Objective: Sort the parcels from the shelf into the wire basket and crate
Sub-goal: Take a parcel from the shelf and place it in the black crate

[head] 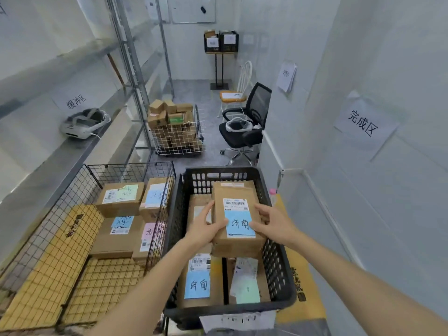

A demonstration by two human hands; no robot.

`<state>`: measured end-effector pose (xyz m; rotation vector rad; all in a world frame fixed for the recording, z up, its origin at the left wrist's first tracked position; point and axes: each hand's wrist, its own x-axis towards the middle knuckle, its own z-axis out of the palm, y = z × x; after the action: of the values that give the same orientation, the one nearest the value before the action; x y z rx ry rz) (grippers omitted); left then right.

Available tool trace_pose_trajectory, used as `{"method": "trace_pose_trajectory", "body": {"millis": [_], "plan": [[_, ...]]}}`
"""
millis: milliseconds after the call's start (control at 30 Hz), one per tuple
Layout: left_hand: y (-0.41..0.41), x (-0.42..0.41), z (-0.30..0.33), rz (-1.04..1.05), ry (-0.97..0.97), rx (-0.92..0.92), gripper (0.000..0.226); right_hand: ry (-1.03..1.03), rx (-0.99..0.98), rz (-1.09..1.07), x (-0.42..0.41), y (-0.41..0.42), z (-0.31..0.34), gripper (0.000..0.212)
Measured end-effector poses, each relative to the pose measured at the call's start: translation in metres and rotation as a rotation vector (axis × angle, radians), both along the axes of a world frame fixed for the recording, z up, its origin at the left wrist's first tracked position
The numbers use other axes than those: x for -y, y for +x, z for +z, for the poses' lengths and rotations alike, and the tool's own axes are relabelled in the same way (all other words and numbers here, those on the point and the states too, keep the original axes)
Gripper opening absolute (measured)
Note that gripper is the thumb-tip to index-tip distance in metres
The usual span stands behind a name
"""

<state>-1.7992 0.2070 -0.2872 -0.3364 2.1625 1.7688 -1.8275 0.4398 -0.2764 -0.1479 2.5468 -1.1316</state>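
above crate [276,263]: open, my hands pass from the top | crate floor: near side taken by two parcels [201,282], more at far side | left: wire basket [72,214] wall touches crate, four parcels at its far end, near end free | right: wall [363,214] close, narrow room
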Motion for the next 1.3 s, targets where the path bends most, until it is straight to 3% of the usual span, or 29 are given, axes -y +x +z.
{"method": "trace_pose_trajectory", "body": {"millis": [267, 533, 667, 867, 1033, 1300], "plan": [[0.052, -0.033, -0.042, -0.101, 0.048, 0.085, 0.081, 0.276, 0.011, 0.04, -0.036, 0.065, -0.024, 0.072], [0.06, -0.04, -0.096, -0.126, 0.014, 0.174, 0.087, 0.76, -0.167, 0.392, -0.036, 0.069, -0.059, 0.073], [0.061, -0.048, -0.115, -0.211, -0.033, 0.167, 0.096, 0.908, -0.203, 0.511, -0.034, 0.074, -0.08, 0.076], [0.052, -0.043, -0.129, -0.214, -0.112, 0.184, 0.103, 0.864, -0.22, 0.504, -0.037, 0.073, -0.079, 0.077], [0.059, -0.045, -0.105, -0.245, -0.251, 0.139, 0.09, 0.823, -0.215, 0.478, -0.038, 0.075, -0.072, 0.073], [0.07, 0.005, -0.017, -0.226, -0.695, -0.164, 0.076, 0.685, -0.277, 0.348, -0.025, 0.08, -0.008, 0.073]]}}
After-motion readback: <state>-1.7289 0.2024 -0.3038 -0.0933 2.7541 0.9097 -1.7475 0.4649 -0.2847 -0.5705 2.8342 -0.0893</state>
